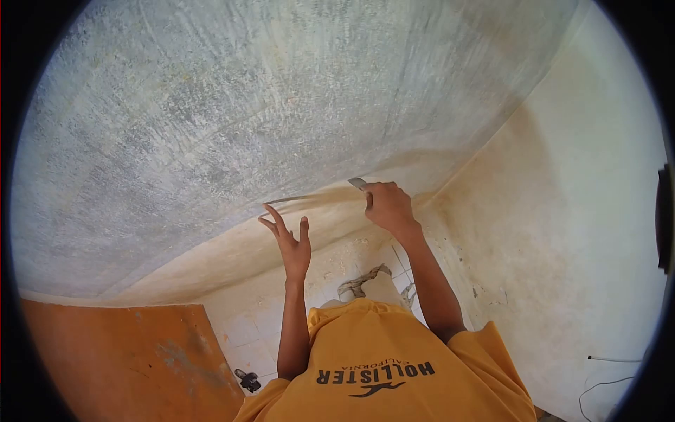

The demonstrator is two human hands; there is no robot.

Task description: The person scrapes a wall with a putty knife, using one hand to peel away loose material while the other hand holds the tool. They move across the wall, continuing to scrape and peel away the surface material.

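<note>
My right hand (391, 206) is closed around what looks like a scraper (357, 183); its flat grey blade pokes out past the fingers towards the wall and the handle is hidden in the fist. To the left, my left hand (290, 245) has its fingers spread, with the fingertips right at the wall surface and nothing held. Both hands are near the lower border of the rough, patchy grey-white coat on the wall (246, 126). Below that border the wall is smoother and cream-coloured. A thin dark line (285, 200) runs along the border just above my left fingertips.
A second wall (562, 211) meets this one at a corner on the right. An orange panel (133, 352) with scuffed patches stands at lower left. Near it a small dark object (247, 380) lies on the white tiled floor (246, 348). Thin cables (612, 359) show at lower right.
</note>
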